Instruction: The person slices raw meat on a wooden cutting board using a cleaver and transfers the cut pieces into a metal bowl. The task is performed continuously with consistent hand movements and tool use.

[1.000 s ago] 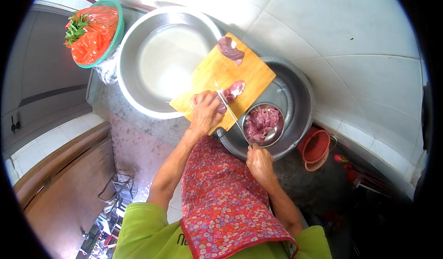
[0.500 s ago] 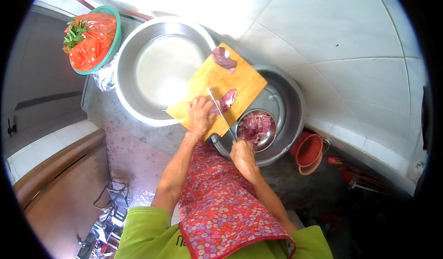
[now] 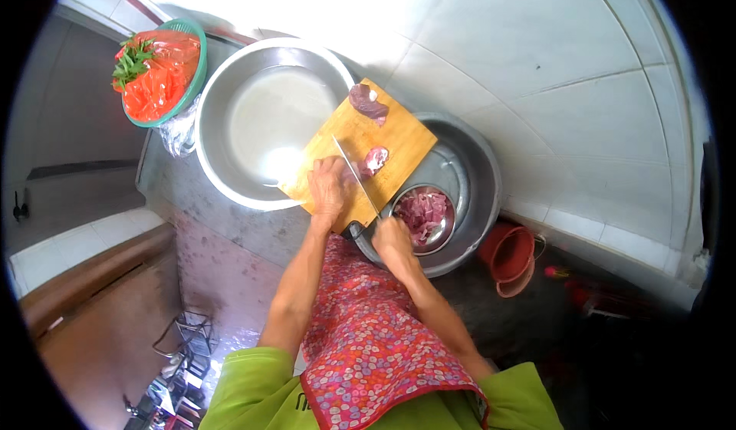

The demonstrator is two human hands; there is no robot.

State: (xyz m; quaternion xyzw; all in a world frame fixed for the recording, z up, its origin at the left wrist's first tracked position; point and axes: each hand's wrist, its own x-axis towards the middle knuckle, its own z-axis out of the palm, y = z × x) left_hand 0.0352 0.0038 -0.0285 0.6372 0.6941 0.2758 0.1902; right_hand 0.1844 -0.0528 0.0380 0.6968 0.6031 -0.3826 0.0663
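Note:
My right hand (image 3: pixel 393 240) is closed round the handle of a knife (image 3: pixel 354 171), whose blade lies slantwise over a wooden cutting board (image 3: pixel 402 131). Under and beside the blade is a piece of red meat (image 3: pixel 374 160) with a pale edge. Curled fingers of my left hand (image 3: pixel 328 187) press the meat's near end against the board, left of the blade; they partly hide it. A larger, darker chunk of meat (image 3: pixel 368 102) rests near the board's far corner. Sliced meat (image 3: pixel 422 214) fills a small steel bowl (image 3: pixel 453 227) right of the board.
The board bridges a large steel basin of cloudy water (image 3: pixel 217 112) and a grey tub (image 3: pixel 487 171) that holds the bowl. At far left stands a green basket (image 3: pixel 201 66) with a red plastic bag (image 3: pixel 162 85) and green leaves. Red buckets (image 3: pixel 510 254) stand beside the tiled wall (image 3: pixel 567 135).
The knife and my right hand have slid forward and slightly left across the meat. My left hand keeps its place on the meat. The whole view has shifted a little.

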